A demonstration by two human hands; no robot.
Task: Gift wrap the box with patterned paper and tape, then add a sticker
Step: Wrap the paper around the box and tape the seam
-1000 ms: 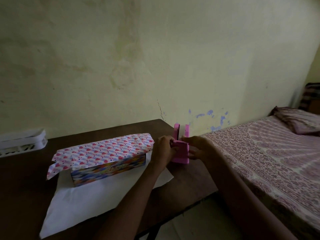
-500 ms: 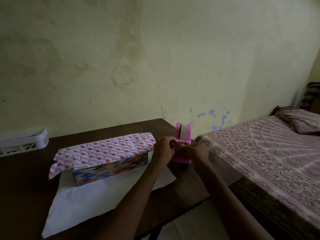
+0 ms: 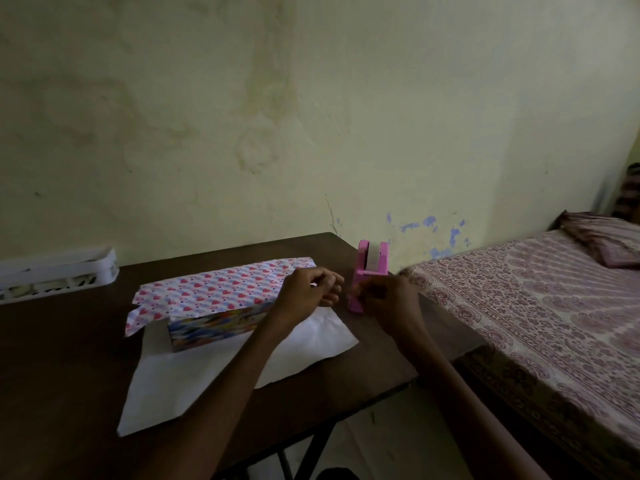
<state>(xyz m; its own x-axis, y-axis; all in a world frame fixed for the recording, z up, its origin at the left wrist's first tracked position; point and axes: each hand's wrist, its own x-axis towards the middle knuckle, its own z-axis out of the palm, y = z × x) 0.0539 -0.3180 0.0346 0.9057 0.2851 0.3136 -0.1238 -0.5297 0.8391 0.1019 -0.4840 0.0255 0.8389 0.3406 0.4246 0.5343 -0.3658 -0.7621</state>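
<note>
A colourful box (image 3: 214, 328) lies on the dark table (image 3: 69, 358). Heart-patterned paper (image 3: 221, 289) is folded over its top, and the paper's white underside (image 3: 214, 372) spreads out in front. A pink tape dispenser (image 3: 371, 261) with a pale roll stands upright near the table's right edge. My right hand (image 3: 389, 301) is at the dispenser's lower front, its fingertips pinched together where the tape end comes off; the strip itself is too faint to see. My left hand (image 3: 306, 292) hovers over the box's right end, a little left of the dispenser, fingers loosely curled and holding nothing.
A white plastic basket (image 3: 55, 271) sits at the table's far left against the wall. A bed with a patterned sheet (image 3: 540, 306) stands close on the right, with a narrow floor gap between it and the table.
My left hand has let go of the dispenser and drawn back to the left over the box. My right hand has come round to the dispenser's front.
</note>
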